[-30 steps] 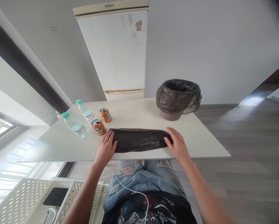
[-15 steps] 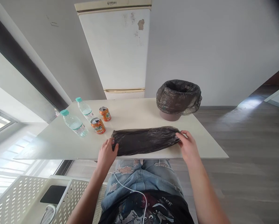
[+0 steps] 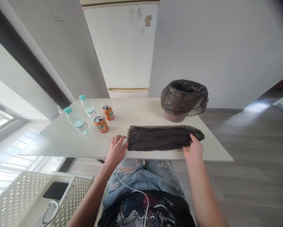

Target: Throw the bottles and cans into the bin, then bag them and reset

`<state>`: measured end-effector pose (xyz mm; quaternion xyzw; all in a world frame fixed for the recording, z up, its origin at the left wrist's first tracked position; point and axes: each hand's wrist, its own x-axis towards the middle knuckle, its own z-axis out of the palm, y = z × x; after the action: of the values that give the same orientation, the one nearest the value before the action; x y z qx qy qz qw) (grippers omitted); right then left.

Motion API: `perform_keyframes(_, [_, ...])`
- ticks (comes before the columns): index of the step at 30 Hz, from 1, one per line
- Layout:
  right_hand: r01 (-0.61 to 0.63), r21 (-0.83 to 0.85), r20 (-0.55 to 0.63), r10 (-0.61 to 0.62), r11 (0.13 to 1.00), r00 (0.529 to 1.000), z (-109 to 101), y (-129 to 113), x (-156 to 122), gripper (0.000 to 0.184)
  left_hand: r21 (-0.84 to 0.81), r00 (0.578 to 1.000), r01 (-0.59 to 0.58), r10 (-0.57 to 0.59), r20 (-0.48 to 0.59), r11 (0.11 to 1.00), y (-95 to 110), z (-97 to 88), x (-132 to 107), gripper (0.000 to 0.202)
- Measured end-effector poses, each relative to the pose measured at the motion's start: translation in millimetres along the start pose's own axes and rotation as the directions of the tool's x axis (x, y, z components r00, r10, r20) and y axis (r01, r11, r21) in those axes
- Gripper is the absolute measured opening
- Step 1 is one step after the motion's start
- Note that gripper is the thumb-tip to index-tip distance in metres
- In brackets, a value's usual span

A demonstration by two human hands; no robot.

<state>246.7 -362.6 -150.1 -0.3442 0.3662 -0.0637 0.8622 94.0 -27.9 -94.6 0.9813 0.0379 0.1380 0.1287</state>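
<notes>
A black plastic garbage bag [image 3: 160,138], flattened into a long strip, lies along the front of the white table. My right hand [image 3: 193,148] grips it near its right end, thumb on top and fingers beneath. Beyond that grip the bag's end bunches up to the right. At the bag's left end, my left hand [image 3: 117,150] rests with its fingers apart, its tips beside the edge of the plastic; whether they touch it is hard to make out. Behind the bag stands a brown trash bin [image 3: 174,117], lined with another black bag folded over its rim.
Two clear bottles with green caps, a nearer bottle [image 3: 77,121] and a farther bottle [image 3: 88,106], stand left of two orange cans [image 3: 101,124]. The table [image 3: 61,143] backs onto a white fridge [image 3: 122,47]. A perforated white basket [image 3: 20,192] sits at lower left.
The garbage bag has shifted right and straightened, its right end now past my right hand. My left hand has let go of its left end. My right hand has moved slightly right.
</notes>
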Motion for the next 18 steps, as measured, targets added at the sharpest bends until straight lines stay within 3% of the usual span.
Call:
perform_keyframes(4, [0.036, -0.087, -0.005, -0.037, 0.996, 0.999, -1, -21, 6, 0.020, 0.005, 0.975, -0.146, 0.143, 0.167, 0.989, 5, 9.3, 3, 0.040])
perform_keyframes(9, [0.146, -0.190, 0.029, -0.144, 0.971, 0.989, 2, -27, 2, 0.026, 0.049, 0.965, -0.192, 0.179, 0.192, 0.980, 1, 17.6, -2, 0.043])
perform_keyframes(12, [0.290, -0.363, 0.103, -0.271, 0.885, 0.957, 9, -22, -12, 0.035, 0.082, 0.962, -0.209, 0.190, 0.196, 0.974, 0, 17.7, -3, 0.043])
perform_keyframes(14, [0.480, -0.503, 0.283, -0.387, 0.719, 0.877, 18, -15, -31, 0.040, 0.103, 0.963, -0.209, 0.186, 0.196, 0.972, 1, 17.1, -3, 0.043])
perform_keyframes(16, [0.701, -0.542, 0.529, -0.460, 0.464, 0.713, 30, -3, -55, 0.046, 0.110, 0.963, -0.212, 0.189, 0.191, 0.971, 2, 16.5, -3, 0.043])
perform_keyframes(18, [0.848, -0.489, 0.737, -0.423, 0.203, 0.526, 43, 15, -81, 0.052, 0.105, 0.964, -0.217, 0.195, 0.182, 0.971, 3, 15.8, -3, 0.043])
